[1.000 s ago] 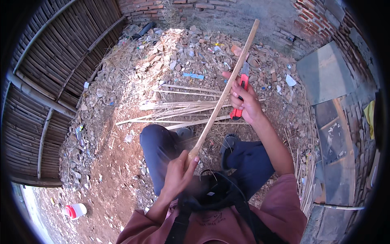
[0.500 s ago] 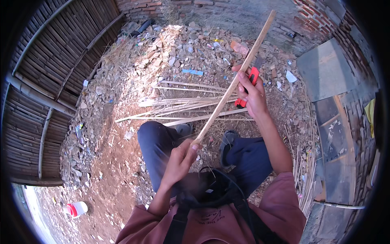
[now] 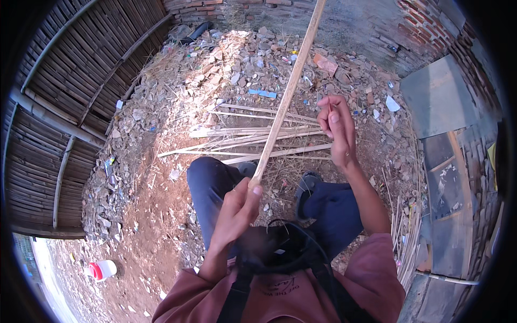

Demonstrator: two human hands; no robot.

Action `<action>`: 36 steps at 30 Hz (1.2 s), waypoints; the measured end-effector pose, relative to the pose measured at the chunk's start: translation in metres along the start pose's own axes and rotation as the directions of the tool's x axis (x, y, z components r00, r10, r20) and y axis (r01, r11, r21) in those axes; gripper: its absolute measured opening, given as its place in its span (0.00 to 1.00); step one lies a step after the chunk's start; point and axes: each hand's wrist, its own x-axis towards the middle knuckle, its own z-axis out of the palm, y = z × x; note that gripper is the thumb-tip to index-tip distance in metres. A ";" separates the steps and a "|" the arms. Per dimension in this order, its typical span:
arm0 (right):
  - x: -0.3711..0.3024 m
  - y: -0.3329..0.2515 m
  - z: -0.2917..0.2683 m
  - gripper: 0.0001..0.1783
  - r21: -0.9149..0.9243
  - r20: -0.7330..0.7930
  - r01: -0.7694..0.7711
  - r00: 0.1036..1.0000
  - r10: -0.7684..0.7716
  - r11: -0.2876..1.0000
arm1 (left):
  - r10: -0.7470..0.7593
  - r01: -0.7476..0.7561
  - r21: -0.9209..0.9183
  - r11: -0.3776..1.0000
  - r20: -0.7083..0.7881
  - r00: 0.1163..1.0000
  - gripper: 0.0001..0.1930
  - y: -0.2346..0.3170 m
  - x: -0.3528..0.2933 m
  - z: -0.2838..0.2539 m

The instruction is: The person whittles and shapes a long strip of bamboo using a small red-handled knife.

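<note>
The left hand (image 3: 237, 207) is closed round the lower end of a long, flat bamboo strip (image 3: 284, 110), its thumb lying along the wood. The strip slants up and away from the person, leaning to the right, and its far end runs out past the top edge of the view. The right hand (image 3: 339, 129) is raised to the right of the strip and apart from it, fingers curled and thumb pressed in around a red utility knife (image 3: 330, 106); only a narrow red edge shows between the fingers, and the blade cannot be made out. Beyond the person's bent knees, more pale bamboo strips (image 3: 203, 133) lie roughly crosswise in a loose, overlapping spread on the dirt ground (image 3: 145, 215). Behind them is rubble of stones and broken brick, with a flat blue scrap (image 3: 263, 93) and a reddish brick shard (image 3: 326, 64) on it. A slatted bamboo wall (image 3: 54, 107) stands at the left, a worn brick wall (image 3: 355, 32) at the back, and a white container (image 3: 107, 268) with a red lid (image 3: 96, 271) lies on the ground at lower left.
</note>
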 end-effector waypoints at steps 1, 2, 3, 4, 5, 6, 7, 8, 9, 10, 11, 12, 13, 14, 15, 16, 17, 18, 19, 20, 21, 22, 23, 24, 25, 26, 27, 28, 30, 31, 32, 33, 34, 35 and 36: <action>-0.007 0.002 0.002 0.20 -0.050 0.077 0.043 0.996 -0.039 0.998 | 0.023 -0.023 0.011 1.000 -0.016 1.000 0.12 0.001 0.001 0.000; -0.013 0.000 0.006 0.20 -0.046 0.083 0.045 0.996 -0.041 0.998 | 0.025 -0.025 0.009 1.000 -0.023 0.999 0.12 0.004 0.002 0.002; -0.019 -0.006 0.014 0.19 -0.178 0.223 0.136 0.970 -0.095 0.975 | 0.075 -0.072 0.046 0.996 -0.057 0.996 0.13 0.007 0.003 0.004; -0.024 -0.011 0.022 0.18 -0.293 0.360 0.241 0.924 -0.127 0.925 | 0.125 -0.118 0.086 0.989 -0.085 0.988 0.15 0.009 0.004 0.006; -0.029 -0.012 0.028 0.18 -0.289 0.363 0.242 0.923 -0.128 0.926 | 0.126 -0.118 0.086 0.989 -0.090 0.988 0.15 0.008 0.005 0.006; -0.034 -0.013 0.035 0.17 -0.291 0.457 0.347 0.869 -0.189 0.892 | 0.191 -0.176 0.148 0.973 -0.090 0.978 0.16 0.006 0.007 0.005; -0.038 -0.014 0.040 0.16 -0.282 0.546 0.448 0.802 -0.242 0.848 | 0.255 -0.233 0.209 0.950 -0.085 0.963 0.18 0.003 0.009 0.004; -0.042 -0.013 0.045 0.16 -0.280 0.547 0.448 0.801 -0.243 0.849 | 0.255 -0.232 0.210 0.950 -0.087 0.963 0.18 0.001 0.009 0.004; -0.046 -0.012 0.049 0.17 -0.282 0.550 0.464 0.795 -0.255 0.840 | 0.286 -0.251 0.260 0.932 -0.106 0.952 0.18 -0.002 0.010 0.004; -0.048 -0.012 0.051 0.18 -0.284 0.552 0.480 0.790 -0.267 0.830 | 0.319 -0.269 0.310 0.912 -0.122 0.940 0.18 -0.004 0.011 0.004; -0.047 -0.014 0.052 0.17 -0.285 0.550 0.490 0.788 -0.278 0.824 | 0.318 -0.269 0.309 0.912 -0.122 0.940 0.18 -0.005 0.012 0.005; -0.048 -0.015 0.053 0.17 -0.284 0.550 0.490 0.787 -0.278 0.824 | 0.327 -0.275 0.302 0.913 -0.136 0.935 0.18 -0.006 0.012 0.005; -0.048 -0.016 0.054 0.16 -0.287 0.552 0.486 0.789 -0.272 0.826 | 0.335 -0.281 0.295 0.913 -0.150 0.930 0.18 -0.007 0.012 0.005; -0.049 -0.017 0.054 0.16 -0.289 0.553 0.481 0.790 -0.266 0.828 | 0.334 -0.280 0.295 0.913 -0.151 0.930 0.18 -0.006 0.013 0.007; -0.049 -0.015 0.053 0.16 -0.291 0.552 0.480 0.791 -0.264 0.828 | 0.356 -0.300 0.297 0.906 -0.153 0.922 0.17 -0.003 0.013 0.009; -0.049 -0.012 0.053 0.16 -0.284 0.548 0.480 0.792 -0.270 0.830 | 0.376 -0.320 0.299 0.899 -0.155 0.913 0.17 -0.002 0.013 0.011; -0.050 -0.011 0.052 0.16 -0.277 0.543 0.480 0.793 -0.276 0.832 | 0.375 -0.319 0.298 0.900 -0.153 0.914 0.17 -0.003 0.013 0.010; -0.050 -0.012 0.052 0.16 -0.276 0.543 0.480 0.793 -0.277 0.833 | 0.374 -0.314 0.323 0.893 -0.144 0.916 0.16 -0.004 0.013 0.008; -0.050 -0.013 0.053 0.16 -0.280 0.544 0.474 0.795 -0.269 0.835 | 0.373 -0.308 0.347 0.886 -0.135 0.918 0.16 -0.005 0.013 0.008; -0.050 -0.014 0.053 0.16 -0.284 0.545 0.468 0.797 -0.261 0.837 | 0.372 -0.308 0.348 0.886 -0.135 0.918 0.16 -0.005 0.011 0.008; -0.050 -0.014 0.052 0.16 -0.284 0.545 0.467 0.797 -0.260 0.837 | 0.318 -0.265 0.298 0.917 -0.143 0.937 0.14 -0.005 0.010 0.008; -0.050 -0.013 0.052 0.16 -0.285 0.549 0.466 0.796 -0.255 0.838 | 0.262 -0.221 0.248 0.943 -0.147 0.954 0.12 -0.005 0.009 0.008; -0.050 -0.013 0.052 0.16 -0.285 0.554 0.464 0.794 -0.251 0.838 | 0.262 -0.221 0.247 0.943 -0.147 0.954 0.12 -0.005 0.009 0.008; -0.050 -0.013 0.052 0.16 -0.285 0.554 0.464 0.794 -0.251 0.839 | 0.269 -0.226 0.259 0.939 -0.146 0.952 0.11 -0.005 0.009 0.009; -0.049 -0.013 0.051 0.15 -0.281 0.559 0.465 0.790 -0.250 0.840 | 0.277 -0.231 0.271 0.934 -0.144 0.950 0.10 -0.004 0.008 0.009; -0.049 -0.013 0.051 0.15 -0.277 0.565 0.466 0.786 -0.250 0.840 | 0.276 -0.231 0.271 0.934 -0.144 0.950 0.10 -0.001 0.008 0.010; -0.050 -0.013 0.051 0.15 -0.278 0.565 0.466 0.787 -0.249 0.840 | 0.280 -0.235 0.266 0.935 -0.144 0.949 0.10 0.003 0.007 0.012; -0.050 -0.014 0.051 0.15 -0.285 0.558 0.460 0.793 -0.245 0.841 | 0.283 -0.239 0.261 0.935 -0.143 0.949 0.09 0.006 0.007 0.013; -0.050 -0.015 0.052 0.15 -0.292 0.551 0.455 0.799 -0.241 0.841 | 0.302 -0.246 0.330 0.911 -0.129 0.944 0.11 0.000 0.011 0.008; -0.051 -0.015 0.053 0.15 -0.302 0.544 0.457 0.803 -0.243 0.837 | 0.321 -0.253 0.397 0.882 -0.116 0.940 0.14 -0.002 0.012 0.006; -0.051 -0.015 0.053 0.14 -0.312 0.536 0.459 0.808 -0.244 0.832 | 0.321 -0.253 0.397 0.882 -0.115 0.940 0.14 -0.003 0.012 0.006; -0.051 -0.016 0.054 0.14 -0.312 0.536 0.459 0.808 -0.245 0.832 | 0.337 -0.261 0.403 0.877 -0.129 0.933 0.14 -0.003 0.011 0.007; -0.052 -0.017 0.054 0.14 -0.322 0.526 0.460 0.814 -0.248 0.827 | 0.352 -0.269 0.409 0.872 -0.143 0.925 0.13 -0.003 0.011 0.007; -0.052 -0.018 0.055 0.13 -0.333 0.515 0.461 0.820 -0.251 0.823 | 0.352 -0.269 0.409 0.872 -0.142 0.925 0.13 -0.002 0.011 0.009; -0.052 -0.018 0.055 0.13 -0.333 0.515 0.460 0.820 -0.250 0.823 | 0.365 -0.275 0.411 0.869 -0.158 0.917 0.12 0.000 0.010 0.010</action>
